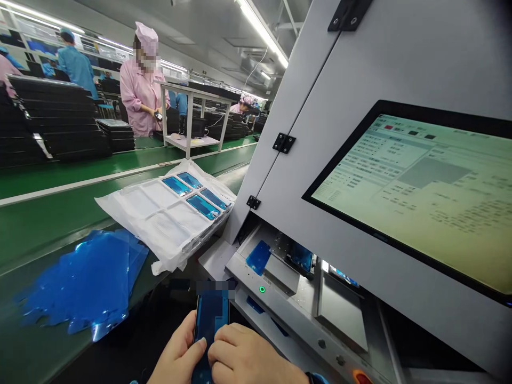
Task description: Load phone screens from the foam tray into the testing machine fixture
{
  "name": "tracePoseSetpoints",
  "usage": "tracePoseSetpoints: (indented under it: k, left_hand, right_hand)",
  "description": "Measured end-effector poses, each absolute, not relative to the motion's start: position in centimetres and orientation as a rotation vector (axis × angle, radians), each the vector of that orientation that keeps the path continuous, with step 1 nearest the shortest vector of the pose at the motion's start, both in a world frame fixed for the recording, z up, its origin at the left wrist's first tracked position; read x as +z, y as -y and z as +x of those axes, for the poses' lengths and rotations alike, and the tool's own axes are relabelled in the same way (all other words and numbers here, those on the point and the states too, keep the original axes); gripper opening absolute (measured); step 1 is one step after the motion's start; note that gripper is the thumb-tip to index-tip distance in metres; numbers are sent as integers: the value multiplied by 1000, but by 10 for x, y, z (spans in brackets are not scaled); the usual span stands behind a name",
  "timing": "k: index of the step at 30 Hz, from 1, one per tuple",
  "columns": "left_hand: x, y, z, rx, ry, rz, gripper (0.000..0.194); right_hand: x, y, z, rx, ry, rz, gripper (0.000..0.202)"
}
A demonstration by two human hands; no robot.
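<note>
Grey panels form the machine (296, 90) on the right, the largest thing in view. Its open bay (276, 277) holds a flat blue sheet (259, 257) at the left, a dark holder (294, 261) with a blue-faced piece in it, and more blue partly hidden beneath the housing. A green surface (28, 277) runs across the left side. The screen (416, 186) is lit, its text too blurred to read. Black trays (60, 114) stand in stacks at the far left. Beyond the green surface, a person (140, 101) in pink holds a small object near a pale rack (190, 101).

The white tray (160, 216) lies between the green surface and the machine, tilted in view; four of its cells hold blue-faced parts, grouped toward its far right corner. Just beside it, blue films (96, 282) lie in a loose, overlapping heap.

At the bottom centre, in front of the bay, the left hand (178, 354) grips the phone part (213, 314) by its left edge, thumb on its face. The right hand (246, 354) is curled over its right side. A small button (262, 289) glows green on the bay's front.
</note>
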State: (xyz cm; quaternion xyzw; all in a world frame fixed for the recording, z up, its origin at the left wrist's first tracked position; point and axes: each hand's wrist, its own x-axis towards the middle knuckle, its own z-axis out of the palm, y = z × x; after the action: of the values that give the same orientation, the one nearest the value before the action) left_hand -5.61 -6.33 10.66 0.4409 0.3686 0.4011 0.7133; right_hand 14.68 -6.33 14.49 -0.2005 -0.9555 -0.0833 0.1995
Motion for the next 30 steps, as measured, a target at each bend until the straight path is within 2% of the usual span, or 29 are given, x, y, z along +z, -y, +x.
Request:
tracePoseSetpoints:
  k: [2, 4, 7, 9, 12, 14, 18, 22, 26, 30]
  left_hand:
    - [96, 66, -58, 907, -770, 933, 61]
    - [87, 67, -63, 934, -693, 943, 78]
    - [86, 68, -69, 854, -715, 1140, 100]
    - [92, 68, -69, 779, -828, 1292, 92]
    - [97, 66, -63, 761, -915, 1429, 56]
    - [90, 64, -63, 710, -981, 1477, 45]
    - [65, 57, -79, 671, -1086, 1518, 50]
    - [52, 57, -99, 929, -1096, 1265, 62]
    - [66, 69, -105, 1189, -953, 757, 76]
    - [92, 89, -114, 1269, -787, 557, 77]
  right_hand:
    - [139, 64, 145, -241, 2690, -572, 29]
    - [137, 66, 144, -205, 2705, -681, 26]
    - [149, 71, 141, 20, 2615, -946, 14]
    - [163, 73, 139, 190, 2439, -1118, 3]
    - [179, 73, 139, 426, 2223, -1090, 19]
    - [181, 68, 141, 497, 2137, -1007, 25]
    - [156, 48, 147, 450, 1815, -1147, 26]
    - [117, 17, 142, 802, 1155, -1247, 47]
    - [96, -9, 128, 1141, 563, -1112, 65]
    - [94, -26, 96, 1170, 538, -966, 60]
